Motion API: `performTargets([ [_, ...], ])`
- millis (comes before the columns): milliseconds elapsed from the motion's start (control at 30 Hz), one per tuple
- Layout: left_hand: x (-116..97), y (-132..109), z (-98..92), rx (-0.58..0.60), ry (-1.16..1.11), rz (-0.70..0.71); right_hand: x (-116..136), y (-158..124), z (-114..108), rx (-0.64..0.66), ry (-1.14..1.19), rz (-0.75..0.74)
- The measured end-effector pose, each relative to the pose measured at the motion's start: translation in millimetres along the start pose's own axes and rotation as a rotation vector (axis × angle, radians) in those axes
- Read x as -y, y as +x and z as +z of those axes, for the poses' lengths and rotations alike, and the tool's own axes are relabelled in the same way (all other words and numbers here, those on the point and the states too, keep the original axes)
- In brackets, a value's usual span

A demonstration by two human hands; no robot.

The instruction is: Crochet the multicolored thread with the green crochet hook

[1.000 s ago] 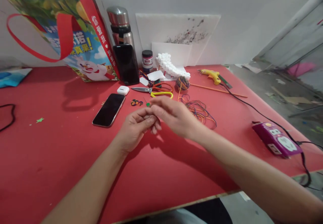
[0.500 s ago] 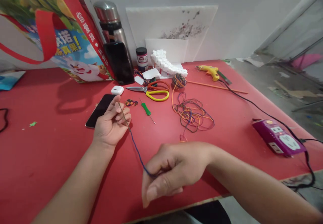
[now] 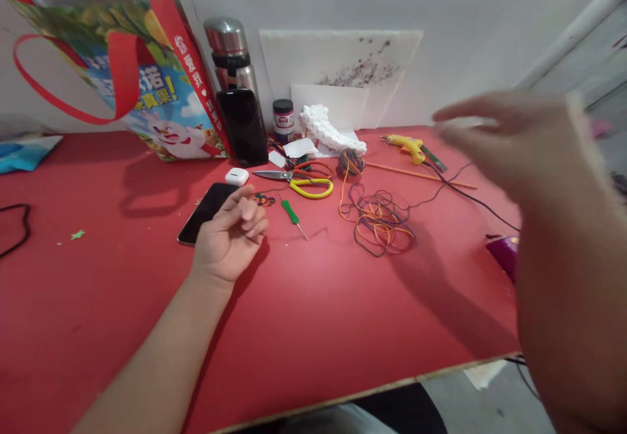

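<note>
My left hand [image 3: 232,235] rests palm up over the lower end of a dark phone [image 3: 208,212]. Its thumb and forefinger are pinched on a thin cord, and the other fingers are curled. At the upper right, my right hand [image 3: 519,140] is raised and smeared by motion, thumb and forefinger tips together. A dark strand [image 3: 441,189] climbs from the loose pile of coloured cord [image 3: 382,225] towards this hand; the grip itself is blurred. Between the hands lies a green-handled hook tool [image 3: 290,212]. Scissors [image 3: 312,188] with yellow and orange handles lie behind it.
A ball of cord [image 3: 351,162] sits by a white braided piece [image 3: 328,130]. Farther back stand a printed bag [image 3: 171,114], a steel flask [image 3: 230,49], an upright phone [image 3: 243,127] and a jar [image 3: 283,121]. A yellow glue gun [image 3: 409,147] and purple box [image 3: 504,251] are at right.
My right hand has swung from the near middle of the table up and away to the right. A strand now stretches out from the cord pile. My left hand keeps its place.
</note>
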State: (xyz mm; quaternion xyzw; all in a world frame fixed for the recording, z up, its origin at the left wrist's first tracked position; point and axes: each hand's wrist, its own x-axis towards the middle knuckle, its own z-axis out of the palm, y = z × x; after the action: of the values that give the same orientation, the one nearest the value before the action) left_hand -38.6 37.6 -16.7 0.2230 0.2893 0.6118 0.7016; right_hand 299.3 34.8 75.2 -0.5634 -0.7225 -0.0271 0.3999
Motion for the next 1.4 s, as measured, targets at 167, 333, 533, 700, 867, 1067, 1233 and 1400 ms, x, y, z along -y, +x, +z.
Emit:
performTargets([
  [167,17.6,-18.8,10.2,0.267,0.362,-0.108,88.6,-45.4,65.2,0.204,0.413,0.012],
  [333,24.0,-26.7,13.1,0.29,0.469,-0.125,104.7,-70.9,112.0,0.818,0.872,0.312],
  [533,18.8,-18.9,3.6,0.198,0.64,-0.127,71.2,-74.6,125.0,0.619,0.849,0.43],
  [700,20.1,-15.3,0.8,0.269,0.726,-0.242,62.0,-65.5,119.2,0.39,0.971,0.518],
  [867,25.9,-9.5,-4.1,0.137,0.697,-0.137,54.7,-60.6,116.3,0.191,1.128,0.667],
  [1067,21.5,-11.1,0.2,-0.048,0.726,0.257,62.7,-67.4,122.3,0.336,0.991,0.565],
  [1233,21.8,-21.9,11.5,0.093,0.811,0.109,71.5,-73.7,124.7,0.447,0.896,0.476],
  [1400,28.7,-23.5,13.4,0.146,0.746,-0.076,72.7,-75.1,122.8,0.527,0.921,0.409],
])
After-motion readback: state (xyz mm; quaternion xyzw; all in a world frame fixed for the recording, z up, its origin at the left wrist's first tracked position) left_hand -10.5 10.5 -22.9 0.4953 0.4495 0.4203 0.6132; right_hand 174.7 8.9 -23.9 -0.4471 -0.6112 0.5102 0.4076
